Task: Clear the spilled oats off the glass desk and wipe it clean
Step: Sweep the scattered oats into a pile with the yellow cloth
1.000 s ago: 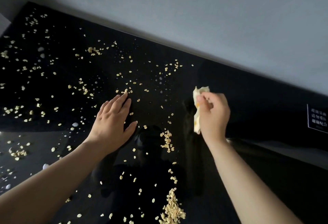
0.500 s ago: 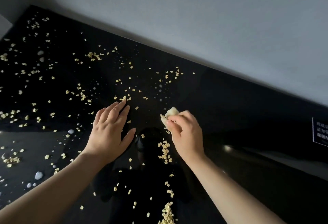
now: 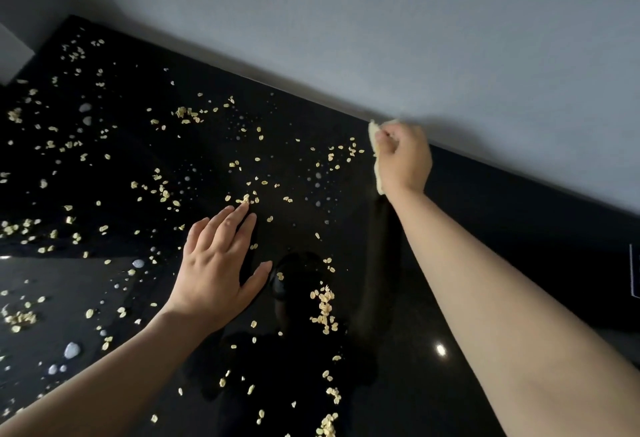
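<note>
I see right hand moved from centre to far edge by grey wall, clenching crumpled pale yellow cloth; left hand unmoved, flat, spread on glossy black glass desk; pale oat flakes scattered across.

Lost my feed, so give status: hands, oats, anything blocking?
Left hand open, flat on the glass desk. Right hand grips the cloth at the far edge. Oats and droplets scattered across the desk. No obstacle seen.
</note>
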Demonstrator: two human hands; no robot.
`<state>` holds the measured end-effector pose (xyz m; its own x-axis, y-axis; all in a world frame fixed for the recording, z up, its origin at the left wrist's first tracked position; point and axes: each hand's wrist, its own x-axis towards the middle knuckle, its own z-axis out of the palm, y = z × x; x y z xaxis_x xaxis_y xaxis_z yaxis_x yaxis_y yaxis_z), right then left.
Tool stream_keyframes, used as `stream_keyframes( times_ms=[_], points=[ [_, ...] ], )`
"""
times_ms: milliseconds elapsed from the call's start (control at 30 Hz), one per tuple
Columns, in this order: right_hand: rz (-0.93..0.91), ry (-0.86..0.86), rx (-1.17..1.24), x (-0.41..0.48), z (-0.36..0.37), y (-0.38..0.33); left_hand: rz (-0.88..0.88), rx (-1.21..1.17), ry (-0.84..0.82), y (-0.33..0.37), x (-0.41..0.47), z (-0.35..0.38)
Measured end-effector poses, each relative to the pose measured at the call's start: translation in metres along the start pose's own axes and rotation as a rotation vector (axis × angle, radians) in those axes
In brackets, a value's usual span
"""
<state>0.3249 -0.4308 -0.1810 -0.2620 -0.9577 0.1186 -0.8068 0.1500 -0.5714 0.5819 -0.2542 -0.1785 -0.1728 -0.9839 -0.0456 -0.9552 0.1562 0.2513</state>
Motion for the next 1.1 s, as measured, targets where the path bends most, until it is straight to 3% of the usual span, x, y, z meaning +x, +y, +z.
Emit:
stream_keyframes(
  times_ms=[167, 300, 467, 600, 700, 933, 1100],
  points=[
    [-0.348, -0.212, 0.127, -0.082, -0.004, -0.004, 0.003, -0.015, 0.03, 0.0, 0.0, 0.001],
    [-0.344, -0.363, 0.259, -0.13, -0.028, -0.002, 0.015, -0.03, 0.044, -0.001, 0.0, 0.001],
    [-0.17, -0.073, 0.25, -0.057, -0.032, -0.009, 0.032, -0.018, 0.033, -0.003, -0.001, 0.0],
    [0.045, 0.054, 0.105, 0.015, 0.0, -0.008, 0.019, -0.025, 0.026, -0.002, -0.001, 0.0],
    [0.057, 0.075, -0.014, 0.029, 0.023, -0.021, 0.015, -0.037, 0.037, -0.002, -0.001, 0.002],
    [-0.424, -0.206, 0.096, -0.042, 0.029, -0.037, 0.026, -0.056, 0.04, -0.004, -0.002, 0.002],
    [-0.484, -0.435, 0.215, -0.109, -0.007, -0.02, 0.035, -0.055, 0.035, -0.006, -0.001, 0.002]
  ],
)
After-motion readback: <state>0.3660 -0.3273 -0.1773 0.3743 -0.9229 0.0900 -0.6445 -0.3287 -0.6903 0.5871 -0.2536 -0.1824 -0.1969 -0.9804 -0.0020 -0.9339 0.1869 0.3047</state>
